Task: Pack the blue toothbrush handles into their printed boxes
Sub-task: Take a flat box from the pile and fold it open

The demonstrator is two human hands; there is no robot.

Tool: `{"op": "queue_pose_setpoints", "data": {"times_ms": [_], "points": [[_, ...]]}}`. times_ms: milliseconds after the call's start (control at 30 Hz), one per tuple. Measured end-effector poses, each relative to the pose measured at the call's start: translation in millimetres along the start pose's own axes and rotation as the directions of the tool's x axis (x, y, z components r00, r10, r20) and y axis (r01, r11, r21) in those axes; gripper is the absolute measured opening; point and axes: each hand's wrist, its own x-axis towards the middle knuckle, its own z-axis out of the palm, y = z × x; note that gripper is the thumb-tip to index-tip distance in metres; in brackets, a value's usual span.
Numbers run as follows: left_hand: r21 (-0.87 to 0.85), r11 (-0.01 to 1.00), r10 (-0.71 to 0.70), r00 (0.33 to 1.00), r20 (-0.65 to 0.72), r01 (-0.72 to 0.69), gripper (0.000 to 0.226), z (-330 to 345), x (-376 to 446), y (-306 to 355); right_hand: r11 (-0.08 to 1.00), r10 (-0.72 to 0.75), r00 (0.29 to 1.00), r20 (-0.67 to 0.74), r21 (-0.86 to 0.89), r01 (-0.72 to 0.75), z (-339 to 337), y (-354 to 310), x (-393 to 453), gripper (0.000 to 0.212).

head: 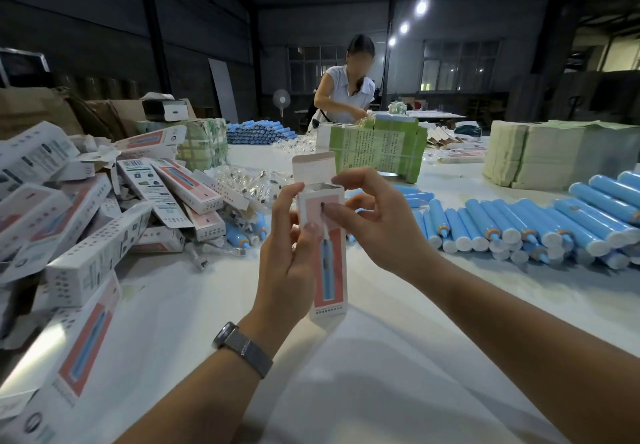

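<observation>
While the tall white-and-coral printed cardboard box [325,256] stands upright above the near middle of the white table [398,357], the person's left hand [289,253] grips it round its left side, thumb high near the open mouth, a grey mesh-strap watch [242,348] on that wrist. Their right hand [377,221] comes in from the right with fingers loosely curled, index fingertip pressing the box's front face just under the mouth; it holds nothing that I can see. The top flap [314,166] stands open. Whether a handle is already inside is hidden. To do this well, I would keep the box steady and the mouth squared open, tuck the side tabs first, then fold the flap down. Towards the table's right edge lie rows of sky-blue cylindrical plastic toothbrush handles [540,225], well apart from both hands. Along the left edge sprawls a heap of printed boxes [104,208]. Across the far side another person [346,97] works behind green paper bundles [377,152].
</observation>
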Motion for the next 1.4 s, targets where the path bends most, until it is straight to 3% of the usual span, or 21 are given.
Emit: {"op": "queue_pose_setpoints", "data": {"times_ms": [267, 500, 633, 767, 933, 1100, 1400], "points": [[-0.030, 0.999, -0.023, 1.000, 0.018, 0.024, 0.041, 1, 0, 1, 0.999, -0.047, 0.999, -0.014, 0.022, 0.047, -6, -3, 1, 0.019], [-0.081, 0.996, -0.032, 0.999, 0.023, 0.034, 0.044, 3, -1, -5, 0.987, -0.154, 0.988, 0.006, -0.034, 0.154, -6, -16, 4, 0.048], [-0.125, 0.992, -0.033, 0.999, 0.003, 0.033, 0.046, 2, -1, -6, 0.968, -0.181, 0.982, 0.054, -0.165, 0.188, -10, -16, 3, 0.025], [-0.052, 0.997, -0.048, 0.999, 0.017, 0.048, 0.045, 4, -2, -3, 0.979, -0.131, 0.991, 0.025, -0.153, 0.133, -11, -21, 6, 0.002], [-0.015, 0.999, -0.031, 0.999, 0.015, 0.031, 0.043, 6, -3, -1, 0.952, -0.125, 0.991, 0.037, -0.275, 0.131, -11, -30, 10, 0.006], [0.048, 0.999, 0.007, 1.000, 0.024, -0.008, 0.042, 6, -4, -3, 0.841, -0.292, 0.954, 0.067, -0.457, 0.290, -10, -32, 9, 0.007], [0.142, 0.988, 0.053, 0.996, 0.069, -0.062, 0.045, 7, -3, -2, 0.862, -0.252, 0.968, -0.008, -0.455, 0.221, -11, -40, 12, 0.008]]}}
